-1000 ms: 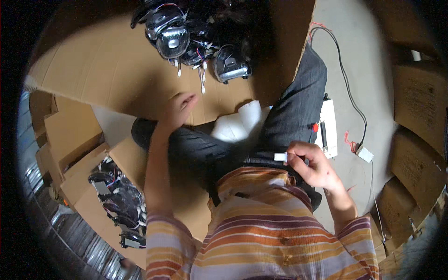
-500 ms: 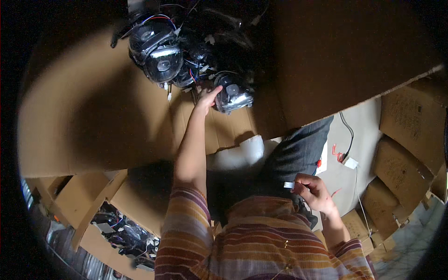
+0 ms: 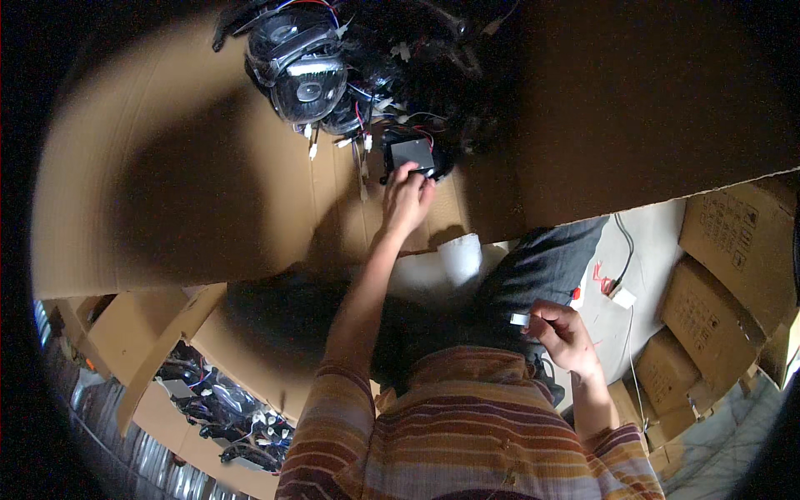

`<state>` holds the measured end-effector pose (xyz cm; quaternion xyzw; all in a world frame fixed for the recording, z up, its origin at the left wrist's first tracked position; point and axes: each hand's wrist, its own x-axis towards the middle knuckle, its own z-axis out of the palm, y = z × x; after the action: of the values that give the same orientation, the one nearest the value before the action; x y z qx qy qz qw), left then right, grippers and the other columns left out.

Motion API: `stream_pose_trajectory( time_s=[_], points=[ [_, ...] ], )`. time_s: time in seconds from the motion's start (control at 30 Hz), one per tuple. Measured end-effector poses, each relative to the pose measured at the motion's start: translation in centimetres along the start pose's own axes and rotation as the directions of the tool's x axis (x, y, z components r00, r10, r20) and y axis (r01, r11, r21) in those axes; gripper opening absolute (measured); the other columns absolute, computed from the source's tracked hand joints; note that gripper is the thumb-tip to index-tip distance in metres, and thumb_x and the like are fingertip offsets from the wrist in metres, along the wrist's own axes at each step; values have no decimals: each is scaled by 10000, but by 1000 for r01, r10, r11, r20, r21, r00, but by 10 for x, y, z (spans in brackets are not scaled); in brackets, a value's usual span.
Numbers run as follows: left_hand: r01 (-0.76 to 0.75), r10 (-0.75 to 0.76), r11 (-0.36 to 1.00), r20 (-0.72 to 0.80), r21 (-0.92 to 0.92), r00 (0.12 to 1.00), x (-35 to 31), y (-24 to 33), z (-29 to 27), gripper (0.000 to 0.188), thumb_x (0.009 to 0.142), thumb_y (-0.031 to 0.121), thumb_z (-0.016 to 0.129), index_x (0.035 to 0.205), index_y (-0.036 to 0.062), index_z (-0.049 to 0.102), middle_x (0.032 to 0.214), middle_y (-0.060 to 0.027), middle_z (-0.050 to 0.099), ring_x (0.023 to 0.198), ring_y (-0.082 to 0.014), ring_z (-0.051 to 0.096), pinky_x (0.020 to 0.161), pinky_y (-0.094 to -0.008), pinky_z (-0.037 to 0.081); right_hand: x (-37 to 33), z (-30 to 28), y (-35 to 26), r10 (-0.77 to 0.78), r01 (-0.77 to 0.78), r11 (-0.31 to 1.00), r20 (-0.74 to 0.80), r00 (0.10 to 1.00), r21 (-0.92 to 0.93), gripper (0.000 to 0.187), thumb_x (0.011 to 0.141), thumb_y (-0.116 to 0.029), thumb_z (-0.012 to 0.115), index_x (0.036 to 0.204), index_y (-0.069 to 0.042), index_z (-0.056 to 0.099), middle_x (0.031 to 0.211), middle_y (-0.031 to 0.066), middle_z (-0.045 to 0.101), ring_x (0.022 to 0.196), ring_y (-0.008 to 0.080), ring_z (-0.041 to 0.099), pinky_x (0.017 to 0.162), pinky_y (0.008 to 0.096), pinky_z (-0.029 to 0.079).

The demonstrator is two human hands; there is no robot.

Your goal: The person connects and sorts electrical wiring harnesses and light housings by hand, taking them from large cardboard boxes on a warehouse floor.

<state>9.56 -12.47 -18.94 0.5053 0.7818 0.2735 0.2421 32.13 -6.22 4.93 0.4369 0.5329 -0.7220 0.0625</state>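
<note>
A headlamp point(image 3: 412, 152) lies face down at the near side of the pile, its grey square back plate showing. My left hand point(image 3: 407, 200) reaches to it, with bent fingers gripping its near edge; the fingertips are partly hidden. My right hand point(image 3: 567, 337), over my right thigh, is closed in a pinch on a small flat white piece point(image 3: 519, 319), too small to name surely. Beyond the left hand, other clear-fronted headlamps point(image 3: 308, 90) are heaped with thin wires and white plugs point(image 3: 312, 150).
The cardboard surface point(image 3: 192, 192) spreads under the headlamps. A white roll point(image 3: 461, 257) stands at its near edge. An open box of wired lamp parts point(image 3: 225, 400) is at lower left. Cardboard cartons point(image 3: 725, 242) and a white box with a cable point(image 3: 622, 295) are on the right.
The headlamp in my left hand has been turned from lens side up to back side up. The left hand has moved right. My right hand still pinches the white piece.
</note>
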Motion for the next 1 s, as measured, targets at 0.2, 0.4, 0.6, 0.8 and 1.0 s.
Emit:
stream_pose_trajectory(
  time_s=[0.2,0.4,0.6,0.8,1.0],
  points=[
    [331,-333,941,17,63,943,47,-24,23,343,689,363,565,838,57,525,836,-157,566,747,-333,545,611,-423,431,0,-4,4,-26,25,1000,31,999,11,118,793,-45,433,744,14,522,675,62,512,653,98,469,598,222,383],
    [236,-327,812,81,533,941,83,8,30,236,645,340,585,686,114,639,891,-52,516,903,-209,443,778,-359,294,3,-11,3,-49,49,999,1,999,6,111,785,-35,434,734,18,517,669,68,515,644,107,478,575,229,383],
    [240,-393,702,84,670,916,92,6,34,151,640,221,531,685,142,651,900,-54,524,881,-195,432,765,-343,271,6,-14,-4,-23,24,999,-28,999,38,114,777,-18,423,723,22,515,650,77,507,626,111,479,571,231,384],
    [271,-349,852,101,448,932,73,-36,27,187,611,282,577,729,150,638,809,-86,569,786,-224,509,707,-347,358,4,-10,-3,-84,84,996,-13,996,22,119,782,-37,427,725,15,517,646,68,503,610,104,469,553,232,386],
    [669,-669,407,295,-622,682,20,-42,-55,162,686,178,534,740,35,583,678,-19,555,611,-115,492,577,-257,373,2,-3,3,-102,103,992,14,995,-68,113,784,-49,433,739,2,524,633,64,503,592,111,474,553,233,388]
  ],
)
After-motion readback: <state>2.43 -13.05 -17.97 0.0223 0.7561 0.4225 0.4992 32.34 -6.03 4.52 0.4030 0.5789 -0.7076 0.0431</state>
